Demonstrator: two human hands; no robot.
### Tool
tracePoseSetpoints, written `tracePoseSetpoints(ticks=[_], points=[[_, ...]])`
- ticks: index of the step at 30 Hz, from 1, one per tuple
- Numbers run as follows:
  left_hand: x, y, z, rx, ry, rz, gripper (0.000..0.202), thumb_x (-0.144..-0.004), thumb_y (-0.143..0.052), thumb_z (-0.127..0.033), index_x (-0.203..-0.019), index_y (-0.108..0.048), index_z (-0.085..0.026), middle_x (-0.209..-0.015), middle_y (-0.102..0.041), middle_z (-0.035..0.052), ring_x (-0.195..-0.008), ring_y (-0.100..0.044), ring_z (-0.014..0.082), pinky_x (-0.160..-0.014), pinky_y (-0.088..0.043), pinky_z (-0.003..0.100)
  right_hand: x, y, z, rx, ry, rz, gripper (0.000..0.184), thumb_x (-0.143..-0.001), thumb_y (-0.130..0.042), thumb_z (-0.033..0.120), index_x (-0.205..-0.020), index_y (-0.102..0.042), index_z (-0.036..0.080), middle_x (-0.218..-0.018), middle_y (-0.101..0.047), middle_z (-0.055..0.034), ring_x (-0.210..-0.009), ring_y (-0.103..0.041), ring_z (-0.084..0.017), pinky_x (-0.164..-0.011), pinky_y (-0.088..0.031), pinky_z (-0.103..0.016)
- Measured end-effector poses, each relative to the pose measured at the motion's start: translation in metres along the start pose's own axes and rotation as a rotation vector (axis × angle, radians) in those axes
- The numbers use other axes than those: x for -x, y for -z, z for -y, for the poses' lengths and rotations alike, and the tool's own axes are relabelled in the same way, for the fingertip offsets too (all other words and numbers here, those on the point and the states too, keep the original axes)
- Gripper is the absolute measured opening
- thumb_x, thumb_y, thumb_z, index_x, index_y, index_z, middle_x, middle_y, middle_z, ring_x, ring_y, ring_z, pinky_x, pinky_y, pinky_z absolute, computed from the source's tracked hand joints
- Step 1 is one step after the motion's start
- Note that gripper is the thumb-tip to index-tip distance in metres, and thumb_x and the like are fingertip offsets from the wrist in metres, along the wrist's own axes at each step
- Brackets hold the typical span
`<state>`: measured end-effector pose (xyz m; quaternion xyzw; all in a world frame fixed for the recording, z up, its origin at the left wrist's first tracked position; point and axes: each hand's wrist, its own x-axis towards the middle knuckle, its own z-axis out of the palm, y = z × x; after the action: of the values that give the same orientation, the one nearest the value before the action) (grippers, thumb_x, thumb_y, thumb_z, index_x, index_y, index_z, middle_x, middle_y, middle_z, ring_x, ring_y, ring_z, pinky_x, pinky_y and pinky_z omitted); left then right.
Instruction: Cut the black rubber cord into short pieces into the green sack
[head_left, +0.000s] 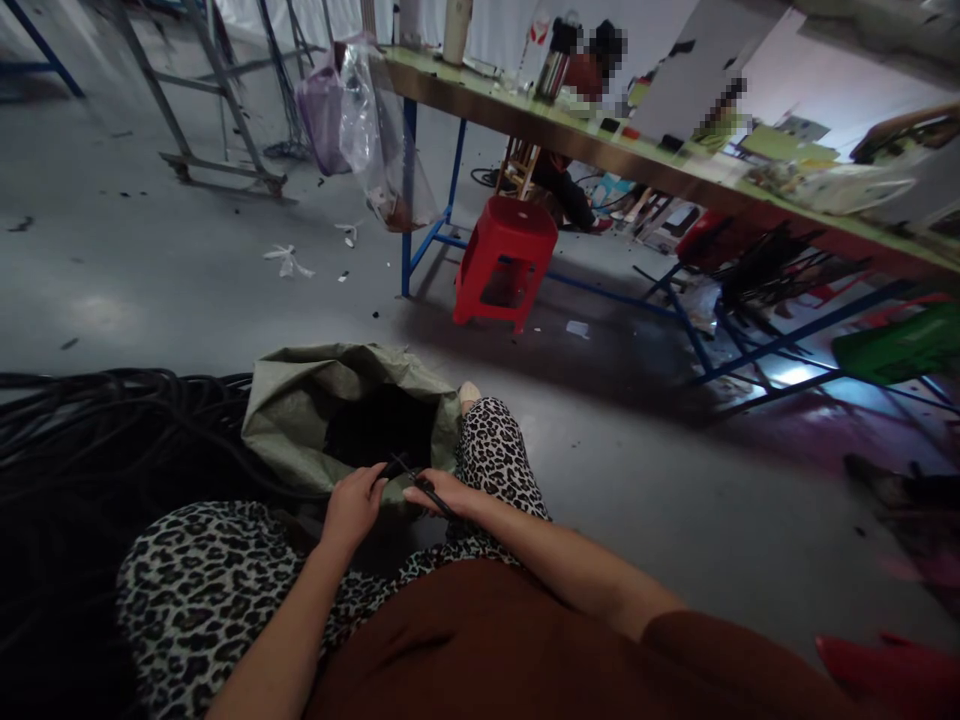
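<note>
I sit with leopard-print trousers [202, 580] over my knees. My left hand [354, 506] is closed on the end of a thin black cable piece [396, 466]. My right hand [442, 492] is closed on another thin black cable piece [433, 494] that runs across its fingers. Both hands meet above my lap, just in front of an open grey-green woven sack [300, 420] with dark contents. A big pile of black cables [82, 440] lies on the floor to my left, touching the sack.
A red plastic stool [504, 262] stands on the grey floor ahead, under a long green-topped workbench [645, 160] with blue legs. Plastic bags [352, 110] hang off the bench's left end. A metal trolley frame [217, 150] stands at far left. Paper scraps [289, 262] litter the floor.
</note>
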<state>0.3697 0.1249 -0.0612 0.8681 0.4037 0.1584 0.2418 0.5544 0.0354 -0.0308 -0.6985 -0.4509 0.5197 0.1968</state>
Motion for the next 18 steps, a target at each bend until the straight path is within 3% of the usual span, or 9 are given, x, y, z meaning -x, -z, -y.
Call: tracePoseSetpoints(ticks=[18], points=[[0.0028, 0.0039, -0.0029, -0.050, 0.009, 0.045, 0.035, -0.089, -0.042, -0.031, -0.114, -0.063, -0.018, -0.105, -0.069, 0.0089, -0.096, -0.063, 0.0223, -0.086, -0.049, 0.036, -0.0010, 0.0031, -0.0001, 0.071, 0.063, 0.004, 0.043, -0.081, -0.065, 0.048, -0.107, -0.066, 0.014, -0.087, -0.067, -0.0054, -0.080, -0.064, -0.020, -0.067, -0.047, -0.024]])
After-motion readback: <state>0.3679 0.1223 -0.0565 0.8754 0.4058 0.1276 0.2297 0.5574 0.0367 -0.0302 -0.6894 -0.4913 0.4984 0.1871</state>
